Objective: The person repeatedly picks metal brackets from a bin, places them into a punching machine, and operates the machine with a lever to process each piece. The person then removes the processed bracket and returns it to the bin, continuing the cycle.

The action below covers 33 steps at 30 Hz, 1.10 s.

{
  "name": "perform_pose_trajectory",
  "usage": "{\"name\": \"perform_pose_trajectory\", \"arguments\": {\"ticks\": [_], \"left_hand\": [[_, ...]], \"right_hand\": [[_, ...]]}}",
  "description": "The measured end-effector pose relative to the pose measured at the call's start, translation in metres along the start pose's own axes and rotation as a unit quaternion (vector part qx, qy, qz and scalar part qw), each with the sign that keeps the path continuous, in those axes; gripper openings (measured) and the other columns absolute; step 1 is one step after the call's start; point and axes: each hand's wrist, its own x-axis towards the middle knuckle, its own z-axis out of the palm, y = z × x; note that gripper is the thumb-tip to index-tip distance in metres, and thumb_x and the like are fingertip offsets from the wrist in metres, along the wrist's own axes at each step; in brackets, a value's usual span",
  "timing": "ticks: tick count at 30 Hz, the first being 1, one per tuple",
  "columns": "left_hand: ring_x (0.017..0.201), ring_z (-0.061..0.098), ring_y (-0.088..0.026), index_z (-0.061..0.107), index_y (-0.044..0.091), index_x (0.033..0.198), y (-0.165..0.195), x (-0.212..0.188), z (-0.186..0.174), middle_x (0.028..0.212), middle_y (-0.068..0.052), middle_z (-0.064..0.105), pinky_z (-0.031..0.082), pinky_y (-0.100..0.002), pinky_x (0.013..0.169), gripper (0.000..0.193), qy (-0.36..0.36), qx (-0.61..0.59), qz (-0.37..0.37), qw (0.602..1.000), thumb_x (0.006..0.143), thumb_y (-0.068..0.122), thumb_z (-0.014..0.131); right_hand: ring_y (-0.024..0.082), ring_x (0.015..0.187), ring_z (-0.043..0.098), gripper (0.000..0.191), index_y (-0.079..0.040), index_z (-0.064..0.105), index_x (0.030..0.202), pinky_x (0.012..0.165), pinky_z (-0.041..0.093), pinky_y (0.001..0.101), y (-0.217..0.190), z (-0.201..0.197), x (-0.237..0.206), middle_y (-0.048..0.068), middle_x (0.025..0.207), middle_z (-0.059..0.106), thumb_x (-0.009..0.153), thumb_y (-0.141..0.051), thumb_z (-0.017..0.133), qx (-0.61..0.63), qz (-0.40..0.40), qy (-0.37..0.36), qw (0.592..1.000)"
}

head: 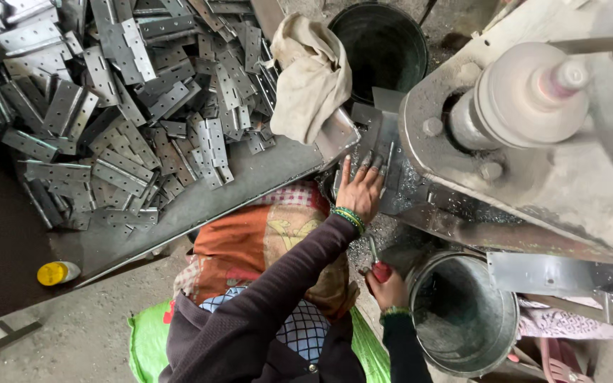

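I see a yellow-capped bottle [57,272] lying at the tray's [200,206] lower edge. My left hand [360,190] presses flat, fingers spread, on a hinge [377,138] under the press [533,142]; my right hand [387,286] grips a red-handled tool [379,267].

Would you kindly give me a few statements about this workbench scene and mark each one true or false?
1. The left hand lies flat, fingers spread, on metal pieces by the machine. True.
2. The right hand is empty. False: it grips a tool with a red handle.
3. A pile of metal hinges covers the tray at upper left. True.
4. A folded blue towel lies on the tray's edge. False: it is a crumpled cream cloth.
5. A yellow-capped bottle lies near the tray's lower left corner. True.
6. The metal bucket beside the right hand is upside down. False: it stands open side up.
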Motion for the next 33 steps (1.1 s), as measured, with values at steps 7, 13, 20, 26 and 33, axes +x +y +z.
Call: {"name": "perform_pose_trajectory", "arguments": {"ticks": [7, 13, 20, 26, 33], "left_hand": [[0.15, 0.037, -0.028, 0.059, 0.008, 0.138, -0.005, -0.008, -0.004, 0.157, -0.012, 0.046, 0.001, -0.065, 0.126, 0.047, 0.02, -0.036, -0.01, 0.999, 0.094, 0.021, 0.048], [0.148, 0.042, -0.027, 0.056, 0.008, 0.144, -0.006, -0.004, 0.005, 0.148, -0.011, 0.054, 0.0, -0.065, 0.128, 0.05, -0.032, 0.0, -0.002, 0.999, 0.096, 0.023, 0.049], [0.147, 0.038, -0.031, 0.055, 0.006, 0.141, -0.014, -0.005, 0.002, 0.15, -0.014, 0.05, 0.001, -0.065, 0.125, 0.049, -0.034, -0.033, -0.031, 0.998, 0.098, 0.028, 0.047], [0.152, 0.035, -0.027, 0.055, 0.011, 0.14, -0.017, -0.001, 0.002, 0.159, -0.012, 0.045, 0.006, -0.061, 0.126, 0.046, -0.062, 0.023, -0.008, 0.998, 0.095, 0.019, 0.049], [0.149, 0.036, -0.029, 0.048, 0.009, 0.15, -0.008, 0.031, 0.022, 0.161, -0.013, 0.039, 0.014, -0.061, 0.122, 0.059, -0.073, -0.001, -0.027, 0.997, 0.092, 0.013, 0.048]], "right_hand": [[0.039, 0.087, 0.073, 0.053, -0.01, 0.077, 0.106, 0.077, 0.055, 0.0449, 0.0, -0.001, 0.002, 0.021, 0.093, 0.078, 0.074, -0.052, 0.078, 0.058, 0.001, -0.056, 0.997], [0.029, 0.076, 0.077, 0.054, -0.008, 0.08, 0.1, 0.074, 0.057, 0.0403, 0.001, -0.001, 0.008, 0.011, 0.086, 0.082, 0.077, -0.057, 0.073, 0.009, 0.05, -0.13, 0.99], [0.033, 0.085, 0.075, 0.055, -0.009, 0.073, 0.109, 0.077, 0.056, 0.0424, -0.002, 0.012, 0.007, 0.016, 0.095, 0.078, 0.081, -0.056, 0.074, 0.032, -0.055, -0.002, 0.998], [0.045, 0.086, 0.071, 0.056, -0.009, 0.072, 0.114, 0.075, 0.055, 0.0498, 0.0, 0.003, 0.007, 0.024, 0.091, 0.075, 0.075, -0.05, 0.078, 0.09, 0.053, -0.092, 0.99], [0.039, 0.089, 0.075, 0.068, -0.013, 0.075, 0.112, 0.08, 0.057, 0.0449, 0.003, -0.005, 0.008, 0.018, 0.094, 0.077, 0.07, -0.067, 0.072, -0.024, 0.017, -0.052, 0.998]]}}
